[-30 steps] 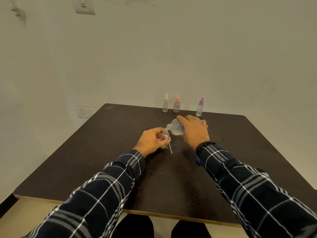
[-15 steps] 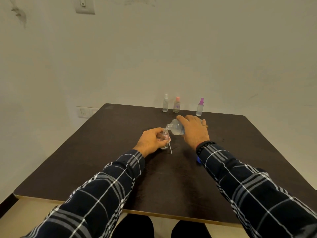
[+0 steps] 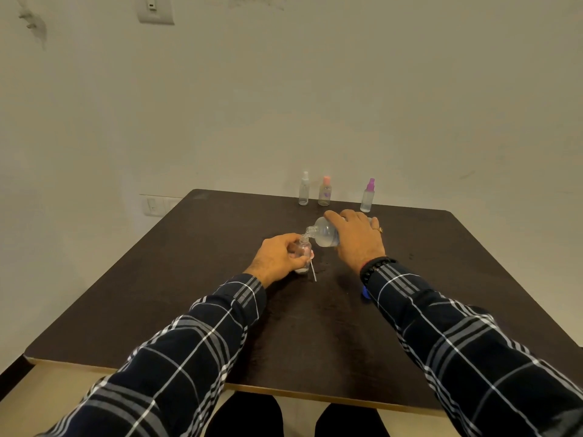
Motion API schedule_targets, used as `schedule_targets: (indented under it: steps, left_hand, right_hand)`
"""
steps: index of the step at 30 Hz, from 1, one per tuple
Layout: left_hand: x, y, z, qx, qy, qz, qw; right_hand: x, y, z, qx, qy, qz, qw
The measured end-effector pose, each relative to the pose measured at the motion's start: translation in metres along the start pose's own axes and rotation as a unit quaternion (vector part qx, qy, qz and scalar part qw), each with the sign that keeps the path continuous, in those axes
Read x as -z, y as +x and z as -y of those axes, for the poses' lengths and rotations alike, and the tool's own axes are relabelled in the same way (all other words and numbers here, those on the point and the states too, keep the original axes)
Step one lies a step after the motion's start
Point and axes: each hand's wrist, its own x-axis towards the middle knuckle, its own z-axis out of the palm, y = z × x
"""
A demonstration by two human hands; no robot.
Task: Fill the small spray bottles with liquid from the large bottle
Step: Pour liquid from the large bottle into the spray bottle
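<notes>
My right hand (image 3: 358, 239) grips the large clear bottle (image 3: 325, 232), tipped on its side with its neck pointing left and down over the mouth of a small open spray bottle (image 3: 303, 251). My left hand (image 3: 277, 258) holds that small bottle upright on the dark table (image 3: 220, 279). A thin white spray tube (image 3: 313, 271) lies on the table just right of it. Three capped small spray bottles stand at the far edge: a clear one (image 3: 303, 193), a pink-capped one (image 3: 325, 191) and a purple-capped one (image 3: 368, 196).
A small blue object (image 3: 365, 292), mostly hidden, peeks out beside my right sleeve. The wall rises close behind the table, with sockets (image 3: 159, 205) low at the left. The table's near edge runs just above my knees.
Almost nothing has shifted; both hands keep the same hold, with the large bottle still tipped over the small one.
</notes>
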Motion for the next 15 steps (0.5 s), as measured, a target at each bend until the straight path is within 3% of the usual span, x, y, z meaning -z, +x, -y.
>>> schedule_targets:
  steps: [15]
  left_hand:
    - [-0.0017,0.0048,0.0037,0.006,0.004,0.004,1.0]
  right_hand:
    - [-0.0003,0.0006,-0.0009,0.006,-0.005,-0.001,1.0]
